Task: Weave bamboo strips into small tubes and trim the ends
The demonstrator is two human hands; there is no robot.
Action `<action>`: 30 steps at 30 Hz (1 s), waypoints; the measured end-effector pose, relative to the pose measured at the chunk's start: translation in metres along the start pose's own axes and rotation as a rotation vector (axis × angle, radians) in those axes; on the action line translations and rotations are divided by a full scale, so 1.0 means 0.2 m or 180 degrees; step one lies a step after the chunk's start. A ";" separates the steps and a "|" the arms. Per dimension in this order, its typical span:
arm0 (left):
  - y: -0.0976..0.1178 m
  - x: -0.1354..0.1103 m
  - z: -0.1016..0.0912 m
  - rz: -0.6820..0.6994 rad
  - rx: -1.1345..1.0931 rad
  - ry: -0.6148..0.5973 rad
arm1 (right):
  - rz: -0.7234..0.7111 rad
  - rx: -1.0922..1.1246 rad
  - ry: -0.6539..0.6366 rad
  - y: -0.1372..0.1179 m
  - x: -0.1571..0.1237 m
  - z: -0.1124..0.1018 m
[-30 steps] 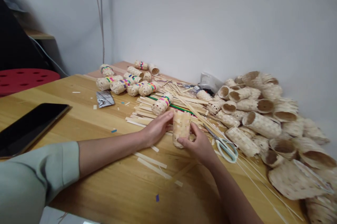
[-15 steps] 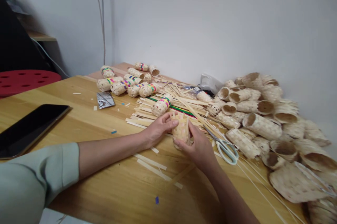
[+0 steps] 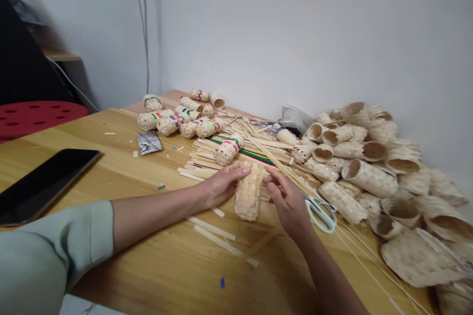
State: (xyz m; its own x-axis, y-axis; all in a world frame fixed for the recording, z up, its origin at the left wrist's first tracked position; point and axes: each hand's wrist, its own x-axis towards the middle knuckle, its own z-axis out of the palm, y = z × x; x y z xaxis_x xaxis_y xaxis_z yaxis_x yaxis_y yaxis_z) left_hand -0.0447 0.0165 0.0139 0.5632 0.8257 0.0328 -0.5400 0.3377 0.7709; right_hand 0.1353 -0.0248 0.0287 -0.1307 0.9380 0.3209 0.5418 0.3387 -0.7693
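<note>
A small plain woven bamboo basket (image 3: 248,192) lies tilted on the wooden table (image 3: 121,172), its closed end toward me. My left hand (image 3: 222,183) grips its upper left side with thumb and fingers. My right hand (image 3: 288,200) pinches its rim on the right, fingers closed on the top edge. Behind the basket lies a heap of flat bamboo strips (image 3: 221,152) with red and green ones among them.
Scissors (image 3: 320,210) lie just right of my right hand. A big pile of plain woven baskets (image 3: 369,167) fills the right side. Baskets with coloured bands (image 3: 177,118) lie at the back. A dark phone (image 3: 40,184) and a foil packet (image 3: 149,141) lie left.
The basket stood upright between my hands and has been tipped over toward me. My right hand has moved from its base up to its rim.
</note>
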 end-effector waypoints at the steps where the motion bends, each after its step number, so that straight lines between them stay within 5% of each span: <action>1: 0.00 0.00 0.00 -0.0061 -0.0003 -0.0065 | 0.0021 0.0099 0.0165 0.00 0.00 -0.01; 10: -0.04 -0.03 0.01 -0.0796 -0.0049 0.0116 | 0.0132 0.0564 0.0356 -0.05 0.00 -0.01; 19: -0.04 -0.04 -0.02 -0.1136 -0.0108 -0.0627 | 0.0442 0.0788 0.0940 -0.01 0.03 -0.05; 30: -0.06 -0.04 -0.05 -0.1196 0.0039 -0.0792 | 0.0775 0.1326 0.1171 0.11 0.07 -0.05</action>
State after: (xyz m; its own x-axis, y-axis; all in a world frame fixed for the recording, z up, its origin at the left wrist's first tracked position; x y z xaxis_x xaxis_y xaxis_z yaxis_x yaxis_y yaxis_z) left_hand -0.0485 0.0110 -0.0012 0.8529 0.5123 -0.1001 -0.2626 0.5869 0.7659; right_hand 0.1531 -0.0052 0.0216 0.2922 0.9304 0.2213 0.1397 0.1874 -0.9723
